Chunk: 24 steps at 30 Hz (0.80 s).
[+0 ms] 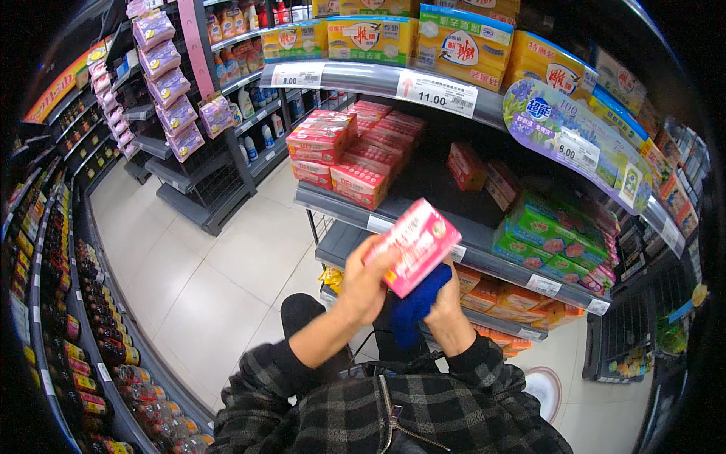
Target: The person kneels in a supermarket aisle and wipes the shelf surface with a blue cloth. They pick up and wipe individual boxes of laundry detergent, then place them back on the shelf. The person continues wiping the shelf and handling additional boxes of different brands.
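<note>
My left hand (366, 284) grips the left end of a pink and white boxed pack (422, 244), which is tilted in front of my chest. Below and behind the pack, my right hand (445, 295) is closed on a dark blue cloth (417, 306); the pack hides part of its fingers. Beyond my hands, stacked red and pink packs (363, 176) stand on the left of the middle shelf (351, 207). Two similar red packs (466, 165) lean farther back, and green packs (539, 232) are stacked on the right.
Yellow laundry soap packs (371, 40) line the shelf above, behind price tags (437, 93). Orange packs (499, 301) fill lower shelves. Hanging purple packs (170, 85) are at upper left. Bottles (119, 346) line the left shelving. A round whitish object (541, 391) is on the floor at right.
</note>
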Each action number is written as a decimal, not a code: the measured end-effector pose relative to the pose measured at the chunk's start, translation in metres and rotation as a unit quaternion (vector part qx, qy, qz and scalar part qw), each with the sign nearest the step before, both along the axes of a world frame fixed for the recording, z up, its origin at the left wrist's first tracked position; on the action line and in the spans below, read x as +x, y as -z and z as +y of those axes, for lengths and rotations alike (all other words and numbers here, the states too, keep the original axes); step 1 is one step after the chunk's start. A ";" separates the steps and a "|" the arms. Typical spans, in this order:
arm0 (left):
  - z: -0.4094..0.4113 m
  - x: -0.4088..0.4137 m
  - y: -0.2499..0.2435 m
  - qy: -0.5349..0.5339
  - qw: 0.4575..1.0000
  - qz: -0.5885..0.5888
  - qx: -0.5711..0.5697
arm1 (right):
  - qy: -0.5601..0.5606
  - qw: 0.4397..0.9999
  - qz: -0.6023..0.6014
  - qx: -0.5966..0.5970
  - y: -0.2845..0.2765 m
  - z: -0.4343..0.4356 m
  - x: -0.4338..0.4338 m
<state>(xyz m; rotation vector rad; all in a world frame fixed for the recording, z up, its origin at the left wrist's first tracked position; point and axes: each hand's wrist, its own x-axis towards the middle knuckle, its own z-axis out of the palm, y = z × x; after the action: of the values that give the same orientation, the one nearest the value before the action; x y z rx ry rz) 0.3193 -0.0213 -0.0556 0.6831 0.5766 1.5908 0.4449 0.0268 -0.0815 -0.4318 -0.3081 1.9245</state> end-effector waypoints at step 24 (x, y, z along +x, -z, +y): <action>0.272 -0.137 -0.142 0.060 0.231 0.968 0.080 | 0.072 0.992 -0.095 -0.052 0.070 0.010 0.078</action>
<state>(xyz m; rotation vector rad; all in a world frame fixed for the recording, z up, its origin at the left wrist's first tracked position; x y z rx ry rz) 0.1819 0.2506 0.0867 2.6547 1.9149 -0.4763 0.5232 0.0364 -0.1514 -0.6908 -0.2928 1.7664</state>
